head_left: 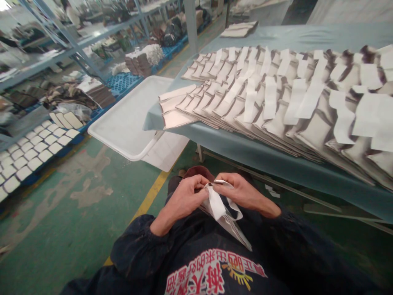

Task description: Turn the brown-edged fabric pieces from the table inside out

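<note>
In front of my chest, both hands work at the upper end of a small stack of light fabric pieces (235,231). My left hand (192,194) is closed, its thumb and fingers pinching the stack's end and a white strip (216,203). Opposite it, my right hand (238,191) pinches the strip too, close to the left fingertips. The strip loops down beside the stack, and I cannot tell whether it is paper or cloth. My fingers hide the exact spot where strip and fabric meet.
On the right, a blue-green covered table (190,133) bears rows of overlapping fabric stacks (215,102), many with white strips. A white plastic tub (123,123) stands left of it. Shelving (70,45) and pallets (119,84) with piled pieces line the left, beyond a yellow floor line (150,198).
</note>
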Tool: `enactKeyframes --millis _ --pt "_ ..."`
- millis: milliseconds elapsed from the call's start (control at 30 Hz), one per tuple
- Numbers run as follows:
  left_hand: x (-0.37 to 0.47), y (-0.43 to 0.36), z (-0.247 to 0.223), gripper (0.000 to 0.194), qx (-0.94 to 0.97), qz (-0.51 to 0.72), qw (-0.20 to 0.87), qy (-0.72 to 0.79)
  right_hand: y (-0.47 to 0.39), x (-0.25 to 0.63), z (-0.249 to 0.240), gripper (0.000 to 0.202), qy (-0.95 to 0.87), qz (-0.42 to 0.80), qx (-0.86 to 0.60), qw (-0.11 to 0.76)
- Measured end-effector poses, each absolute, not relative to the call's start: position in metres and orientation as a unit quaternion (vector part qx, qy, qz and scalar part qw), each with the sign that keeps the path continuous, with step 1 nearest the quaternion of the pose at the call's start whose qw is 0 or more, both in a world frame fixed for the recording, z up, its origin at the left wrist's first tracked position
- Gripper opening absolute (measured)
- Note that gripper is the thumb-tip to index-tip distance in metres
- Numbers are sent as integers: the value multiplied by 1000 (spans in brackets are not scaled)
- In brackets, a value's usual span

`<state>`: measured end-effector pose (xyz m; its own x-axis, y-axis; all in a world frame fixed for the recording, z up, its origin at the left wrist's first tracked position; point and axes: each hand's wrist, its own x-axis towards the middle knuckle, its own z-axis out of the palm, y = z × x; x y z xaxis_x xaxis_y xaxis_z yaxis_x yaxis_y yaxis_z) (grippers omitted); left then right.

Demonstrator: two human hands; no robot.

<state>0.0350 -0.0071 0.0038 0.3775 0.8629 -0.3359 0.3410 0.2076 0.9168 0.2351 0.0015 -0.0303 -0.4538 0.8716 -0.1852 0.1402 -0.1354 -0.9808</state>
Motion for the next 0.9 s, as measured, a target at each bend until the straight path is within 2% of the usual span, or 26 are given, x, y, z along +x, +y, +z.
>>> enactKeyframes --millis 233,300,433,500,600,733,900 --pt "39 -10 -3 8 629 252 524 517 -3 230 -31 26 -584 587 -447 336" --pt "43 -13 -4 7 667 240 451 543 -4 227 -34 25 -569 590 -449 356" --pt "51 -20 -8 6 738 195 234 602 -5 218 -42 28 -534 604 -452 381" --pt "51 -21 -12 7 745 192 189 610 -5 214 -47 30 -520 614 -450 388" --pt "47 -22 -19 7 735 211 227 604 -3 214 -50 34 -513 636 -442 370" --pt "40 -20 -21 7 696 246 357 572 3 221 -47 36 -531 653 -433 322" --pt "36 -15 -14 10 644 283 490 515 10 228 -43 41 -535 653 -430 319"
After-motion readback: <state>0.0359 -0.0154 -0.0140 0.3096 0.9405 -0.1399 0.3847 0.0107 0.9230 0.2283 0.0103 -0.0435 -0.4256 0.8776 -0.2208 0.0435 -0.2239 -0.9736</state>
